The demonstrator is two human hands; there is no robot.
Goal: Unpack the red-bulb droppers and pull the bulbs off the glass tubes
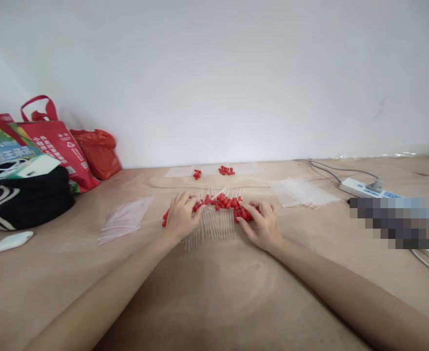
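Note:
A row of clear thin tubes with red caps (pixel 222 214) lies on the tan table (pixel 214 292) in the middle. My left hand (pixel 181 217) rests on the row's left end, fingers curled over the red caps. At the right end lies my right hand (pixel 261 225), fingers bent and touching the caps. Neither hand has lifted anything off the table. Two small clusters of red caps (pixel 226 170) lie farther back on clear bags by the wall.
Clear plastic bags lie at the left (pixel 125 219) and right (pixel 302 193). A power strip (pixel 364 188) with cables sits at the right. Red shopping bags (pixel 59 146), a black-and-white striped bag (pixel 20 200) and a white device (pixel 12 241) stand at the left.

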